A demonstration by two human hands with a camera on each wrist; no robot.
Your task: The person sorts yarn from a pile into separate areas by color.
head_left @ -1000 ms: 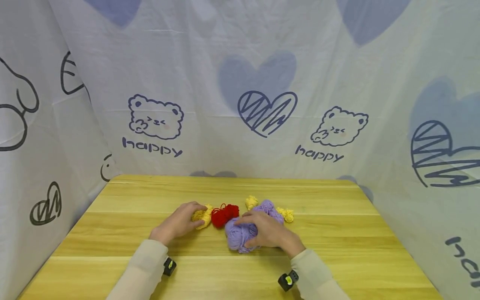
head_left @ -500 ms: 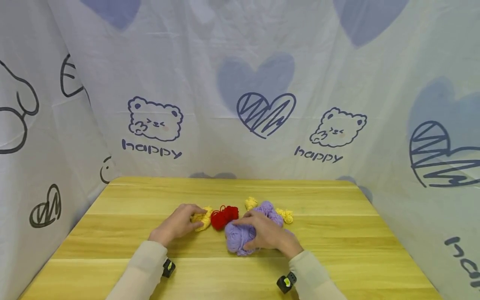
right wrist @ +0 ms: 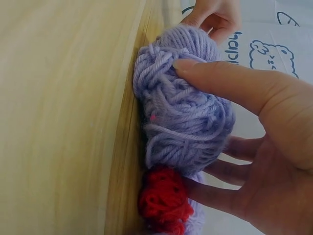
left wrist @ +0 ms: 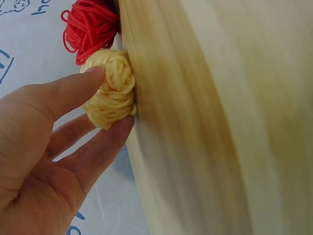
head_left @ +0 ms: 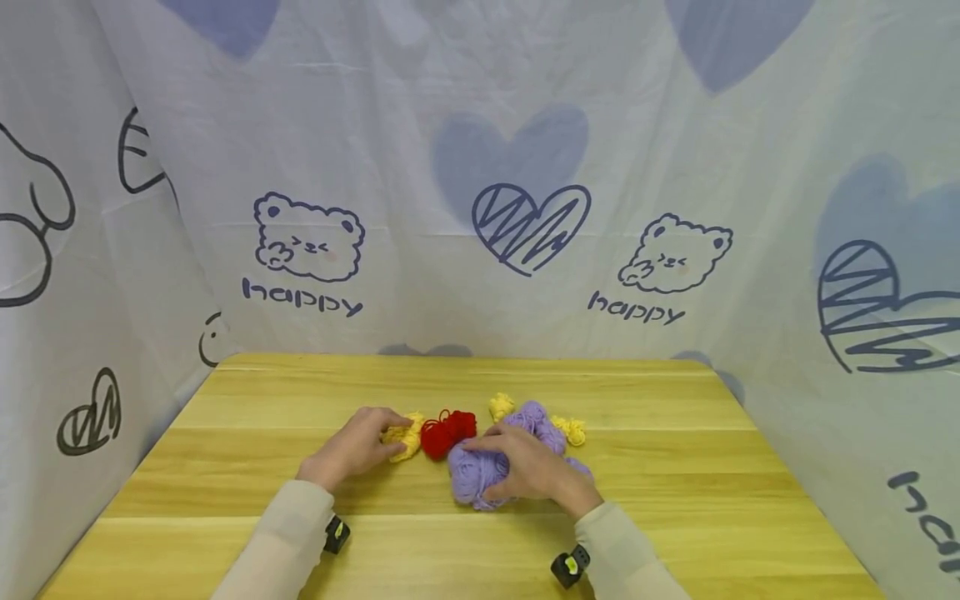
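Observation:
My left hand (head_left: 358, 443) pinches a small yellow yarn ball (left wrist: 115, 93) between thumb and fingers, low at the tabletop. Just right of it lies a red yarn ball (head_left: 447, 433) with loose loops on top. The right hand (head_left: 534, 465) grips a larger purple yarn ball (right wrist: 183, 105), thumb on one side and fingers on the other. That ball sits close against the red one in the head view. Under the right fingers, the right wrist view shows a second red yarn bundle (right wrist: 164, 200), hidden from the head camera by the hand.
Behind the right hand lies another purple yarn ball (head_left: 534, 421), with small yellow yarn bundles (head_left: 502, 407) on either side. More purple yarn (head_left: 579, 467) peeks out right of the hand. A printed curtain (head_left: 420, 275) encloses the wooden table (head_left: 660, 533) at the back and sides.
The right hand and its purple ball have shifted very slightly left, and a bit of purple yarn now shows beyond the hand. My left hand keeps its place on the yellow ball.

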